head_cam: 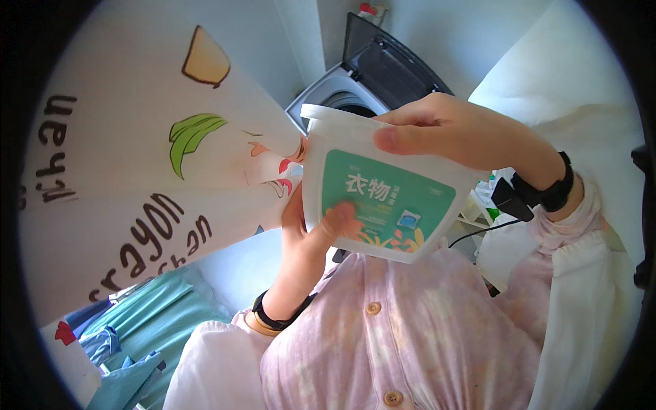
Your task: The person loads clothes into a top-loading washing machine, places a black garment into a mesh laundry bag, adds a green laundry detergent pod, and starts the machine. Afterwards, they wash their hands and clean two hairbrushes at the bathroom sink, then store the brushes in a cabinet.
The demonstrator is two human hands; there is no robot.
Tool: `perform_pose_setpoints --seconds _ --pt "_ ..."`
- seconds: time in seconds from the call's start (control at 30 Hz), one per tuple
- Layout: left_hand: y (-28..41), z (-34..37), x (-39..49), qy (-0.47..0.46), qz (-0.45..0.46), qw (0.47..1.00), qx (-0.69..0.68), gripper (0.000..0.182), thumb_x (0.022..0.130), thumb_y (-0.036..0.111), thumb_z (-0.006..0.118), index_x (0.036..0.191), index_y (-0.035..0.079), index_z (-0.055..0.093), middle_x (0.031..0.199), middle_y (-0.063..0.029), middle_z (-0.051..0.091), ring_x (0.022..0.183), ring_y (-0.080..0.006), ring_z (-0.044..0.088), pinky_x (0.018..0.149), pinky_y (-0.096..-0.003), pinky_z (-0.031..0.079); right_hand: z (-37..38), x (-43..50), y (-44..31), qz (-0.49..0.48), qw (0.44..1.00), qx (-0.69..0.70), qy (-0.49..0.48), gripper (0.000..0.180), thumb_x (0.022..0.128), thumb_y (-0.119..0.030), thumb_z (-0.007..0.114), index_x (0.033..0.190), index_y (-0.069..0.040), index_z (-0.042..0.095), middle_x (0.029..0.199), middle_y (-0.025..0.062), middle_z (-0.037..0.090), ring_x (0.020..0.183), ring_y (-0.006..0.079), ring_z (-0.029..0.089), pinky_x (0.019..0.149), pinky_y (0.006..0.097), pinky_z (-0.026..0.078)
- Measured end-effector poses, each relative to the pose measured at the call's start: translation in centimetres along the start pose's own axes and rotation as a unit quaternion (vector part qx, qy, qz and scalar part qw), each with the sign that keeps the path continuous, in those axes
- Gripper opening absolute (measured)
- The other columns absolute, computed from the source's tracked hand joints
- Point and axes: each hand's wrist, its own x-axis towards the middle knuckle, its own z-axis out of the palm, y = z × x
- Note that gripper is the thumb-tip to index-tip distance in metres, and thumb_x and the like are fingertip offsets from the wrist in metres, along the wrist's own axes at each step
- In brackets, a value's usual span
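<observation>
Both my hands hold a translucent white plastic tub (379, 189) with a green label that bears writing and a picture of a laundry pod. My left hand (318, 230) grips its lower left side, thumb across the label. From the upper right, my right hand (435, 128) has its thumb on the front near the rim, its fingers partly hidden behind. The tub is tilted, and its lid edge shows at the upper left. White printed fabric (225, 169) bunches beside my left hand; whether that hand also pinches it, I cannot tell.
Behind the tub stands a top-loading washing machine (328, 87) with its dark lid (392, 64) raised. Teal fabric (164, 318) and blue garments lie at the lower left. White fabric (564, 133) hangs at the right. A red tap handle (367, 8) is on the wall.
</observation>
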Motion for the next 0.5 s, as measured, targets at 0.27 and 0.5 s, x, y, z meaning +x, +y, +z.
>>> perform_pose_setpoints --seconds 0.27,0.5 --pt "0.1 -3.0 -2.2 -0.071 0.049 0.996 0.023 0.066 0.093 0.035 0.066 0.143 0.004 0.035 0.131 -0.0115 0.054 0.119 -0.0241 0.056 0.098 -0.0382 0.047 -0.5 -1.0 -1.2 -0.096 0.992 -0.057 -0.051 0.061 0.082 -0.028 0.072 0.133 0.002 0.056 0.121 0.0096 0.061 0.105 0.0150 0.060 0.090 0.0290 0.048" --pt "-0.6 -3.3 -2.0 -0.082 0.011 0.996 -0.020 0.061 0.097 0.041 0.060 0.138 0.000 0.041 0.125 -0.0111 0.057 0.112 -0.0205 0.058 0.092 -0.0353 0.050 1.1 -0.7 1.7 -0.182 0.982 0.051 0.015 0.043 0.091 -0.038 0.065 0.113 -0.001 0.071 0.095 0.0045 0.070 0.086 0.0102 0.063 0.076 0.0246 0.049"
